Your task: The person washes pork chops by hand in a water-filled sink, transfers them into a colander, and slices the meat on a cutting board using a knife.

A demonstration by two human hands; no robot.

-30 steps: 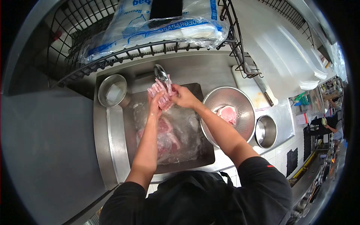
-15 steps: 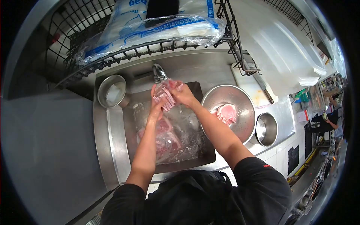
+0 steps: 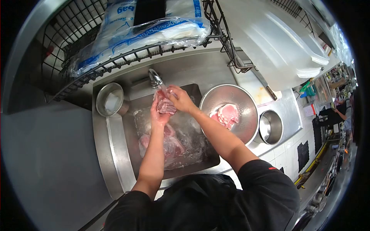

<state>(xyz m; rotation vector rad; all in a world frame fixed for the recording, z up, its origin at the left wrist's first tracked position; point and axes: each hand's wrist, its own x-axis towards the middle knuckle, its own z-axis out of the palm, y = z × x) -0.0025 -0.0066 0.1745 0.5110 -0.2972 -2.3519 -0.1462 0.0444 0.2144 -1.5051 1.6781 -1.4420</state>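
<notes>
Under the running faucet (image 3: 155, 79) my left hand (image 3: 159, 115) holds a piece of pink meat (image 3: 165, 105) from below and the left. My right hand (image 3: 180, 99) is closed on the meat's upper right side, its fingertips partly hidden. Below them, more meat (image 3: 169, 148) lies in water in the sink basin (image 3: 208, 163). To the right, a perforated steel colander (image 3: 246, 101) holds several pale pink slices of meat (image 3: 228, 114).
A steel pot (image 3: 110, 99) with something white inside stands left of the basin. Another pot (image 3: 271, 127) is right of the colander. A knife (image 3: 266, 84) rests on a cutting board (image 3: 246, 82). A wire rack (image 3: 131, 54) overhangs the sink. A co-worker (image 3: 341, 115) is far right.
The meat in my hands has turned, its striped side now less spread out, and both hands have lowered slightly from the faucet. The whole view has shifted a little.
</notes>
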